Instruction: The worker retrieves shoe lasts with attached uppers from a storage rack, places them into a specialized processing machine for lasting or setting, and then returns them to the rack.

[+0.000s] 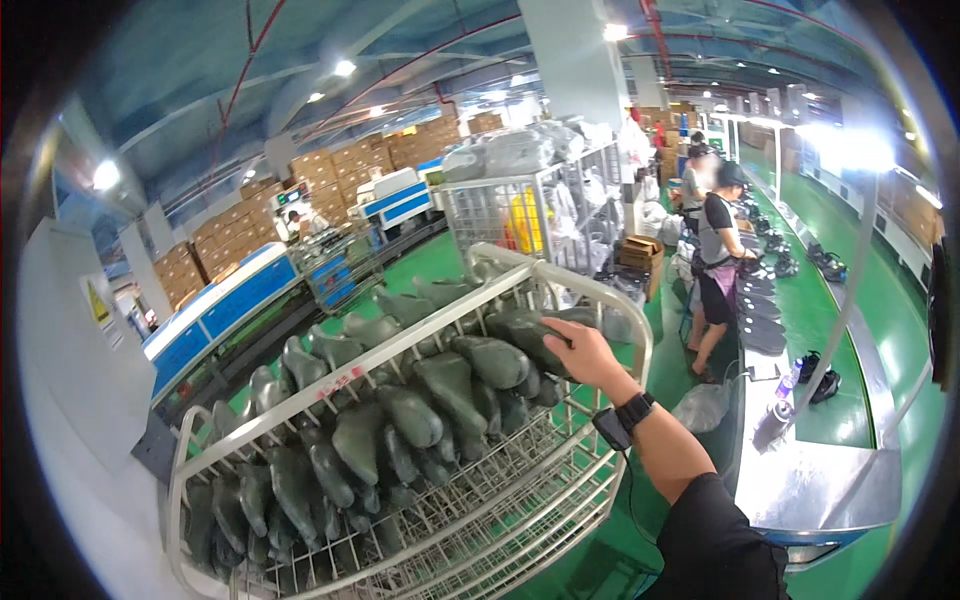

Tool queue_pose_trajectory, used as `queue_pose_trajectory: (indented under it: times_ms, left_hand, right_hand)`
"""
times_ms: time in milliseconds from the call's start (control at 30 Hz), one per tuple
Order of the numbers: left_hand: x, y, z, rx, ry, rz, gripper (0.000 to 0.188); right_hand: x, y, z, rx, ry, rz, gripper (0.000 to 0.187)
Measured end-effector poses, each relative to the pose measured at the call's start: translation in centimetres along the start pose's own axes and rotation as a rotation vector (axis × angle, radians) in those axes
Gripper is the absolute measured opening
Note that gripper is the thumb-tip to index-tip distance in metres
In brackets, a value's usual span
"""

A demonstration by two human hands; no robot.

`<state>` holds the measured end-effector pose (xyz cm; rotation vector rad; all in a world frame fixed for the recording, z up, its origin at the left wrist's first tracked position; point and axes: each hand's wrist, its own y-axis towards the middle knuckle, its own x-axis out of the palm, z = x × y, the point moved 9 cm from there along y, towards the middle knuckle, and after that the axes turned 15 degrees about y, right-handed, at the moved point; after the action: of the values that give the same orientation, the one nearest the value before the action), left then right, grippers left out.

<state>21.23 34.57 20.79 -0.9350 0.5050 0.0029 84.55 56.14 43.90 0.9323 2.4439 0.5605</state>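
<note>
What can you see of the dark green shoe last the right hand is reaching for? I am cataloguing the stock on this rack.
The shoe last is a dark green, foot-shaped form with a smooth, slightly glossy, plastic-looking surface. It lies tilted near the right end of the top tier of a white wire rack, crowded among many similar lasts that press against it. The right hand rests on its right end, fingers curled over it; whether it is gripped cannot be told. Its underside is hidden.

Shoe lasts (440, 385) lie in rows on the upper shelf of a wire rack cart (590, 285), the right hand (585, 355) resting on one at the right end. Right of the cart runs a conveyor bench (820, 480); a co-worker (715, 270) stands between them, farther back. Stacked cartons (330, 170) stand behind, to the left.
</note>
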Motion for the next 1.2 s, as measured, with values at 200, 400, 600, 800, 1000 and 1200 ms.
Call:
queue_pose_trajectory:
  times_ms: [200, 400, 600, 800, 1000, 1200]
  left_hand:
    - [-2.9, -0.7, -6.8, 0.041, -0.307, 0.102, 0.086]
    - [-5.9, -10.3, -28.6, 0.304, -1.011, 0.681, 0.058]
    - [-0.8, -23.2, -48.9, -0.114, -0.938, 1.357, 0.057]
    - [12.9, -22.5, -68.0, -1.068, -0.297, 1.034, 0.033]
    - [10.3, -26.2, -67.3, -1.338, -0.420, 0.886, 0.032]
    - [0.1, -24.4, -83.4, -0.808, -0.693, 1.473, 0.074]
  right_hand:
    - [1.5, -0.9, 3.9, -0.291, -0.048, 0.154, 0.040]
    - [12.7, -13.4, -3.0, -0.121, -0.009, 0.415, 0.040]
    - [35.4, -35.9, -17.6, -0.040, 0.587, -0.759, 0.033]
    - [35.2, -69.1, -42.7, -0.722, 0.963, -1.630, 0.022]
    - [30.1, -85.3, -57.3, -1.222, 1.325, -1.410, 0.050]
    - [32.0, -93.1, -57.0, -1.438, 0.994, -1.022, 0.051]
